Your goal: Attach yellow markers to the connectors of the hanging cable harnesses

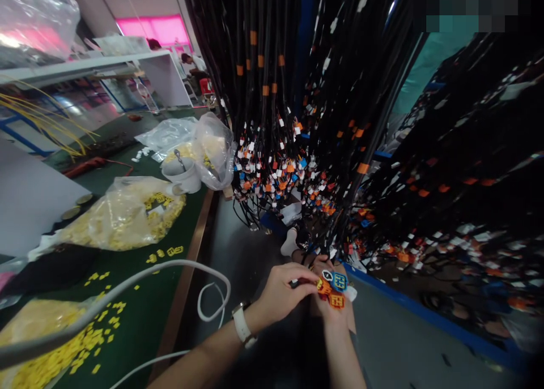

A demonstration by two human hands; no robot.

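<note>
My left hand (283, 293), with a white watch on its wrist, is closed in a pinch on a thin black wire end beside a cluster of small connectors (332, 287): orange, blue and one black-and-white. My right hand (334, 315) lies under that cluster with its fingers curled round the bundle of black wires that carries it. Both hands meet low in the middle, just below a big hanging mass of black wire harnesses (297, 106) whose ends bear white, orange, blue and red connectors.
A green worktable (144, 315) runs along the left, with clear bags of yellow clips (123, 213), loose yellow clips, a white cup with a spoon (183, 175) and a white cable (170, 270) looping over its edge. More harnesses fill the right. People sit far back.
</note>
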